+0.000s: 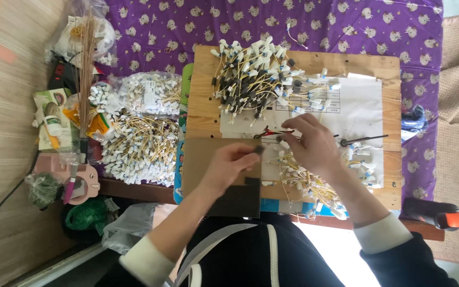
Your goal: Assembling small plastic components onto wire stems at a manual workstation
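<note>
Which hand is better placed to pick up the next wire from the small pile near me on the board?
Probably the right hand: it hovers directly over the near wire pile. The left hand is busy pinching a small dark piece above the brown card.

Bare room on the surface (378, 66) is left along its far right edge. The middle is blocked by a wire heap (256, 74); the near side by cardboard (203, 159) and loose wires (306, 180).

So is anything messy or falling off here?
Yes. The heap of yellow wire pieces by the right hand spills past the wooden board's near edge. The left hand pinches a small dark piece.
</note>
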